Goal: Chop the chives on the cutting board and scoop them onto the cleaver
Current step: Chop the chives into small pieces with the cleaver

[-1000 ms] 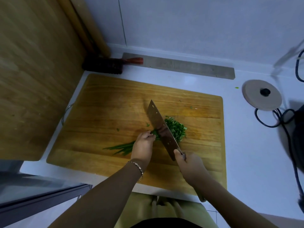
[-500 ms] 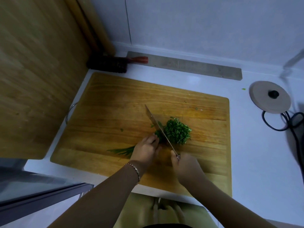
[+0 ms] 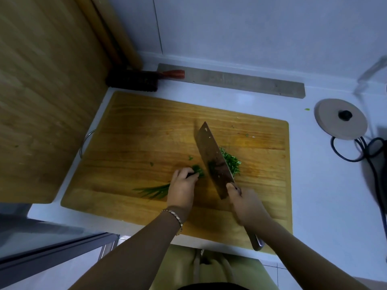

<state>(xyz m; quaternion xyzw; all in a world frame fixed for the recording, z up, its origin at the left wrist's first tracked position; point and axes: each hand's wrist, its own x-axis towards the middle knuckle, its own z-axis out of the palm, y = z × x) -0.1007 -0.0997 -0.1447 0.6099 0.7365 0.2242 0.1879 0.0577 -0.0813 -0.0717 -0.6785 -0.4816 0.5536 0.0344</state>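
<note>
White counter (image 3: 326, 185) runs under everything, and the big wooden cutting board (image 3: 146, 143) fills its middle, its near edge flush with the counter's front edge.

My left hand (image 3: 183, 188) is curled down, fingertips tucked, pressing the uncut chives (image 3: 152, 190) flat against the board near its centre; the green stalks stick out from under my palm toward the board's left edge, and a short tuft shows just past my knuckles. My right hand (image 3: 245, 204) is wrapped tight around the cleaver (image 3: 213, 160) where blade meets handle, thumb against the blade's heel, with the end of the handle poking out below my wrist over the board's near edge. The blade is tilted, its broad dark face turned toward me and its tip pointing at the board's far edge; bits of green cling to it. I cannot tell whether the cutting edge touches the wood. Just behind the blade, on its right, sits the pile of chopped chives (image 3: 232, 162).

Most of the board is bare: the whole left half, the far strip, and the right side beyond the pile. Off the board's right edge the counter is open as far as a round lid (image 3: 341, 120) and a black cord (image 3: 356, 151) at the far right. A brush (image 3: 134, 80) lies by the far left corner.

Both forearms reach in from the near edge, converging, the left wearing a bracelet (image 3: 173, 216).
</note>
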